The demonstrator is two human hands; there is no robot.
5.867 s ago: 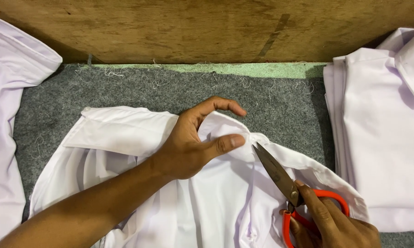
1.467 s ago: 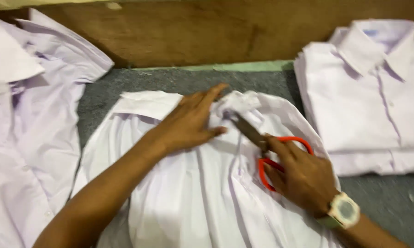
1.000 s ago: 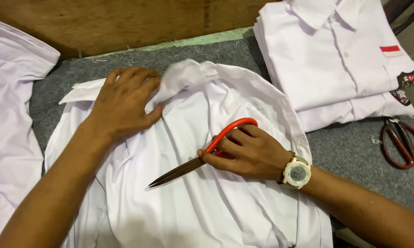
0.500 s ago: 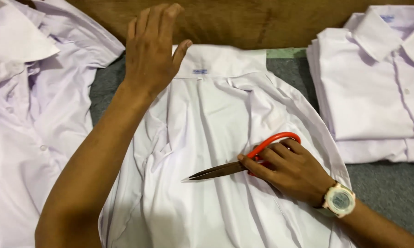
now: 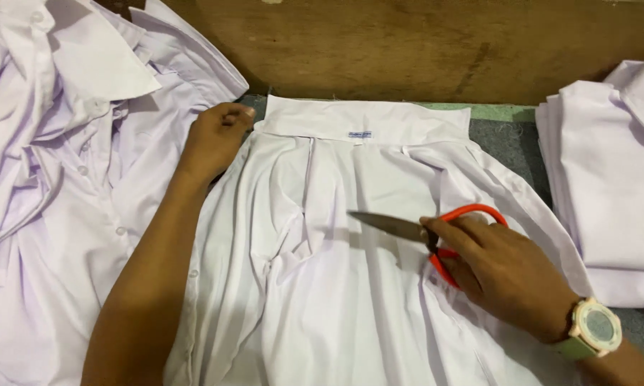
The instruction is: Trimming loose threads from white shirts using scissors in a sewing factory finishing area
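A white shirt (image 5: 336, 286) lies spread on the grey felt surface, collar (image 5: 365, 118) toward the wooden board, with a small label at the neck. My left hand (image 5: 215, 139) rests with curled fingers at the shirt's left shoulder, beside the collar's end. My right hand (image 5: 501, 268), with a pale wristwatch, lies on the shirt's right side and is closed around red-handled scissors (image 5: 422, 232). Their closed blades point left across the chest.
A loose heap of white shirts (image 5: 57, 164) fills the left side. A folded stack of white shirts (image 5: 608, 179) sits at the right. A wooden board (image 5: 422, 43) runs along the back, with a strip of grey felt (image 5: 511, 136) showing.
My left hand dropped from above the collar to the shirt's left shoulder and curled. The scissors hand stayed on the shirt's right side. The view shifted toward the collar.
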